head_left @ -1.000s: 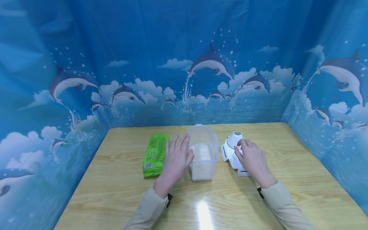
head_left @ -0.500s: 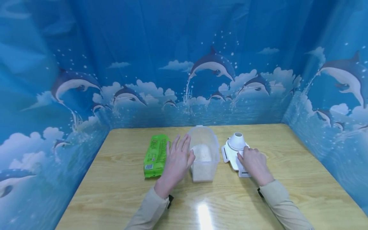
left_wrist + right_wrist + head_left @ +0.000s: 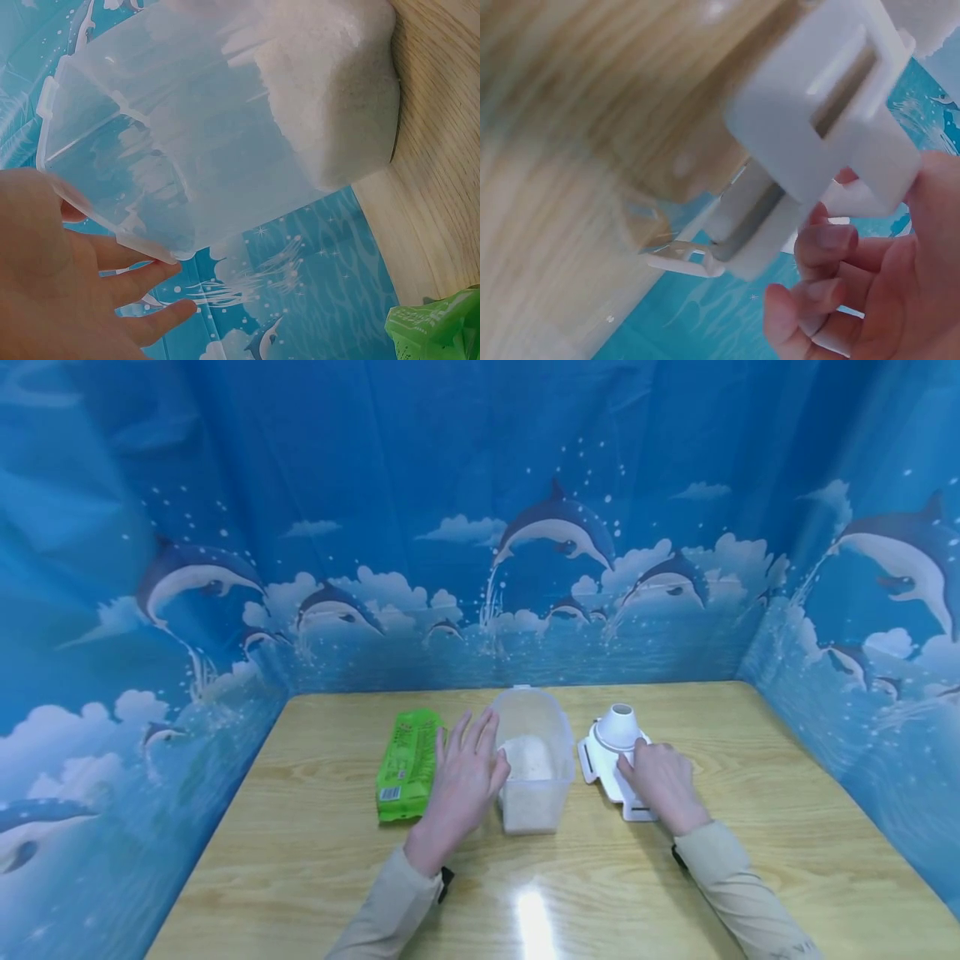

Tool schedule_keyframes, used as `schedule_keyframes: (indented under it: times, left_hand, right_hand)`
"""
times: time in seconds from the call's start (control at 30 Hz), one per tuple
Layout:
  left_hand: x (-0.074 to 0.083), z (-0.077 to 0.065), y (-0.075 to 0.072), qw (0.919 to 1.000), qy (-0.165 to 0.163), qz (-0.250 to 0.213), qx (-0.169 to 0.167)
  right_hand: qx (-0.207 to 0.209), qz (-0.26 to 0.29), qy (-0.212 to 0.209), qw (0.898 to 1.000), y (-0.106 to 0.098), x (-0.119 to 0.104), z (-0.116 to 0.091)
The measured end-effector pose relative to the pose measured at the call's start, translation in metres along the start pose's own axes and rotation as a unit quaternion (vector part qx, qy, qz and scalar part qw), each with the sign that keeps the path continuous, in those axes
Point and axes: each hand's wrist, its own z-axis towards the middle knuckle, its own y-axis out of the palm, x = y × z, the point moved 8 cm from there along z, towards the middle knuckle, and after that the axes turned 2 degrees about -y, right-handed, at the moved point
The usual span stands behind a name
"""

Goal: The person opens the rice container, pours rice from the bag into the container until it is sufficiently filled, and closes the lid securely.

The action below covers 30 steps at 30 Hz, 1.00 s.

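Note:
A clear plastic container (image 3: 534, 806), open at the top and part full of white grains that look like rice (image 3: 330, 82), stands mid-table. My left hand (image 3: 467, 777) is along its left rim, the fairly straight fingers touching the edge in the left wrist view. To the right, a white plastic lid (image 3: 606, 768) with a cone-shaped spout (image 3: 619, 727) and slotted side clips lies spout up. My right hand (image 3: 663, 785) holds the lid near the base of the spout, with curled fingers (image 3: 825, 240) at its edge. Part of the lid is hidden under this hand.
A green printed packet (image 3: 405, 768) lies left of the container, close to my left hand. The wooden table (image 3: 315, 860) reaches back to a blue dolphin-print curtain (image 3: 420, 527) that surrounds it on three sides.
My right hand has come down onto the lid from just above it, its fingers closing at the spout's base. The left hand stays at the container's rim.

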Motion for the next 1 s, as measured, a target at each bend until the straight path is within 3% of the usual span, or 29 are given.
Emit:
schedule_keyframes:
  times: [0.37, 0.7, 1.0]
  left_hand:
    - [0.000, 0.001, 0.000, 1.0000, 0.000, -0.001, 0.000]
    - [0.000, 0.001, 0.000, 1.0000, -0.002, -0.004, -0.001]
    - [0.000, 0.000, 0.000, 1.0000, -0.004, -0.004, -0.001]
  right_hand:
    - [0.084, -0.026, -0.025, 0.996, -0.014, -0.007, -0.001]
    - [0.217, -0.052, -0.075, 0.972, -0.061, -0.027, -0.012]
    - [0.259, -0.052, -0.102, 0.959, -0.092, -0.041, -0.022]
